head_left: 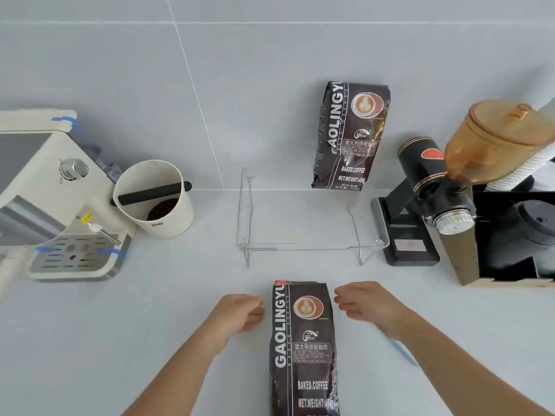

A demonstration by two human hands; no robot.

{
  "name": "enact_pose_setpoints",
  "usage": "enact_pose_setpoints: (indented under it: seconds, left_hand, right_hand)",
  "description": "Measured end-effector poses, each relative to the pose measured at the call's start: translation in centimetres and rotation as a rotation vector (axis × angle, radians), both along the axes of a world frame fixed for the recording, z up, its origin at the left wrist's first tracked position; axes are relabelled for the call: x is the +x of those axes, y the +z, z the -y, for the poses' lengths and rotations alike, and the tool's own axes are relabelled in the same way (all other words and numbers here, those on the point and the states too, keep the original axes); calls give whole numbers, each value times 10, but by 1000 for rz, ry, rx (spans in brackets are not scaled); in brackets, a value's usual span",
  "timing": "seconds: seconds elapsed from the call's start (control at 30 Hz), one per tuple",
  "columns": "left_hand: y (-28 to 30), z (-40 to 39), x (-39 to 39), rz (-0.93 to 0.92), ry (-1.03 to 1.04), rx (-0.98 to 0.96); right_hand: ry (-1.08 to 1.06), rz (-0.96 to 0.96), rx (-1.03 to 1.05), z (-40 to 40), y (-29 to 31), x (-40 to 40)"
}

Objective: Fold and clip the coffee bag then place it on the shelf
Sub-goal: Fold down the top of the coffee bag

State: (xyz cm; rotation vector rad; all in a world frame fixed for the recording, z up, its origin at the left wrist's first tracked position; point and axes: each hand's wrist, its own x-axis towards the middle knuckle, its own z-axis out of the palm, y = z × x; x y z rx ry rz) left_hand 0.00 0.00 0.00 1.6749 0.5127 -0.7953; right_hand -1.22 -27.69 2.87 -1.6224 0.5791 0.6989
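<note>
A dark brown coffee bag (pixel 303 346) lies flat on the white counter in front of me, its top end pointing toward the wall. My left hand (pixel 240 312) hovers just left of the bag's top corner, fingers loosely curled, holding nothing. My right hand (pixel 365 304) sits just right of the top corner, fingers apart and empty. A light blue clip (pixel 404 352) lies on the counter, partly hidden under my right forearm. Beyond the bag, a clear acrylic shelf (pixel 309 249) stands on wire legs. A second, identical coffee bag (pixel 350 136) stands upright on the shelf's back right, against the wall.
A cream espresso machine (pixel 57 199) fills the left side, with a white knock box (pixel 156 199) beside it. A black grinder (pixel 429 199) with an amber hopper (pixel 495 139) stands right of the shelf. A black organiser box (pixel 510 235) holds cups and lids at the far right.
</note>
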Motion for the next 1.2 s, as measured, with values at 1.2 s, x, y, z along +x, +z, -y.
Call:
enact_pose_setpoints:
  seconds: [1.2]
  left_hand:
    - [96, 40, -48, 351, 236, -362]
  right_hand:
    - [-190, 410, 259, -44, 70, -46]
